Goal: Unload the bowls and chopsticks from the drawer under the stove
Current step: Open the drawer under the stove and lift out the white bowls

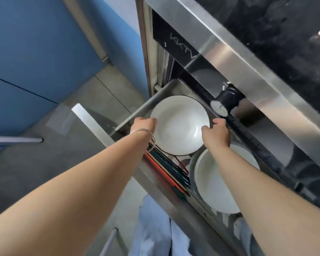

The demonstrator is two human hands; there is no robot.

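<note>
A white bowl with a dark rim (179, 124) sits at the far end of the open steel drawer (137, 113) under the stove. My left hand (143, 125) grips its left edge and my right hand (217, 133) grips its right edge, thumb inside the rim. A second white bowl (216, 183) lies nearer to me in the drawer, partly under my right forearm. Several chopsticks (166, 170), red, dark and teal, lie along the drawer's left side, their far ends hidden under the held bowl and my left wrist.
The stove's steel front edge (229, 58) and black top (284, 34) overhang the drawer on the right. A dark stove knob (227, 100) juts out just beyond the bowl. Blue cabinet doors (35, 52) stand to the left, above a grey floor.
</note>
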